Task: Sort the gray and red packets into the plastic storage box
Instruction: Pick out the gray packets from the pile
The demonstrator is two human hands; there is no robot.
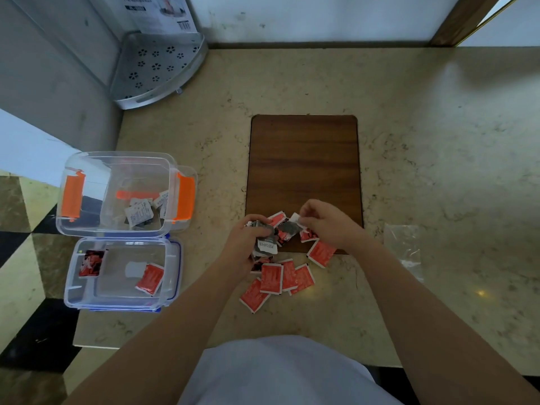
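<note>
Now, at nine o'clock, my orange-latched box [87,223] holds gray packets [139,214], the blue box [172,270] red ones [149,279]; my left hand [245,241] grips gray packets, my right hand [327,222] pinches one.

Marble counter [438,141] (checkered floor [26,229] beside)

Two clear plastic boxes stand at the left of the frame: the box with orange latches [118,191] above and the box with blue latches [122,273] below it. The blue-latched one holds two red packets [149,279], while the gray and white packets [138,213] in the orange-latched one overlap too much for a sure count, perhaps four or five. In the loose pile [280,276] at lower centre about eight red packets show, and one wooden board [304,159], one clear bag [404,247] at right and one metal corner shelf [157,65] at upper left complete the tally.
</note>
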